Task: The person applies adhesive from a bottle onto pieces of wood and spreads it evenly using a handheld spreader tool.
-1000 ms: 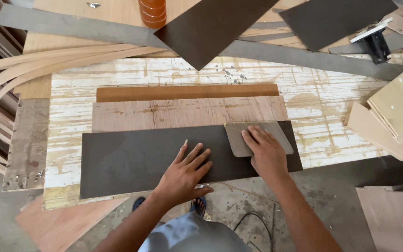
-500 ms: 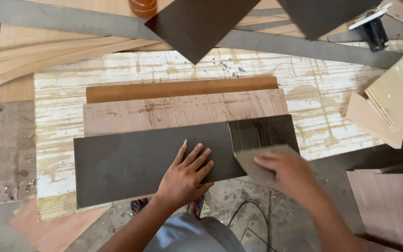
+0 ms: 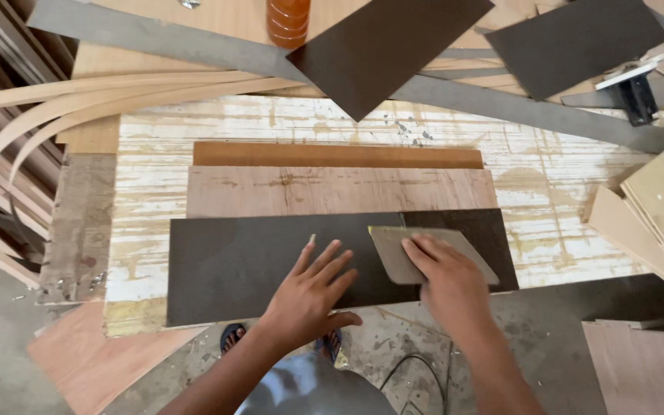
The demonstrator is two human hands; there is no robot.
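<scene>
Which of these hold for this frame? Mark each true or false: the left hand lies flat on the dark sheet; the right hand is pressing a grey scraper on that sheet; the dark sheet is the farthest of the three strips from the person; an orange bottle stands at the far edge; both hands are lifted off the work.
1. The left hand lies flat, fingers spread, on the dark sheet. True.
2. The right hand presses a grey scraper onto that sheet. True.
3. The dark sheet is farthest from the person. False: it is nearest; the pale plywood strip and brown strip lie beyond it.
4. An orange bottle stands at the far edge. True.
5. Both hands are lifted off the work. False: both rest on it.
</scene>
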